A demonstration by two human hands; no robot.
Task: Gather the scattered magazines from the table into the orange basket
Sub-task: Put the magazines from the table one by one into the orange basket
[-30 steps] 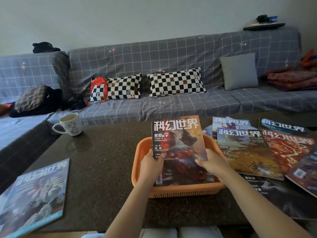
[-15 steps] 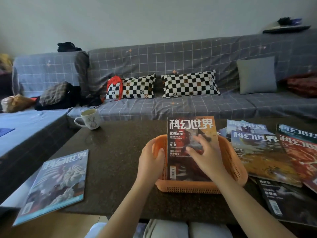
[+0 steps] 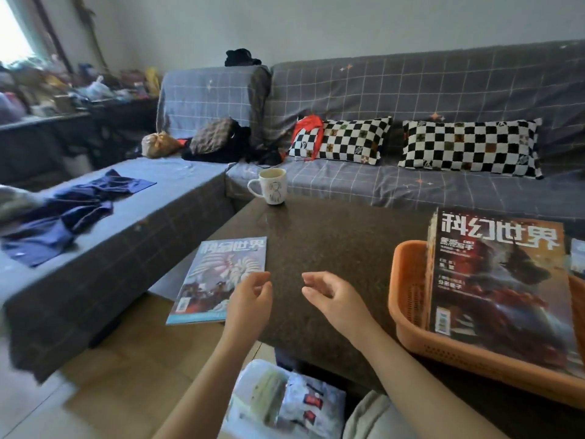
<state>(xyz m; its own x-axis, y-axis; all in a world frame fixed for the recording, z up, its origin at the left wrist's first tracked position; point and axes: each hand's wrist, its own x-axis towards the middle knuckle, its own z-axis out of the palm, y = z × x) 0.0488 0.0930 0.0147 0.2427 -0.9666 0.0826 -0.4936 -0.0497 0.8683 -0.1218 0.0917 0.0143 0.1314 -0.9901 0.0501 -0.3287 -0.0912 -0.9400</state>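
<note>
Head view: empty hands [image 3: 286, 301] (fingers loose) beside pale magazine [image 3: 221, 278]

Glossy paper magazine [image 3: 218, 280]; perforated plastic basket [image 3: 408, 299]; polished speckled stone table [image 3: 332, 236]

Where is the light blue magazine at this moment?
In the head view, the light blue magazine lies on the table's near-left corner, overhanging its edge, beside the left hand.
</note>
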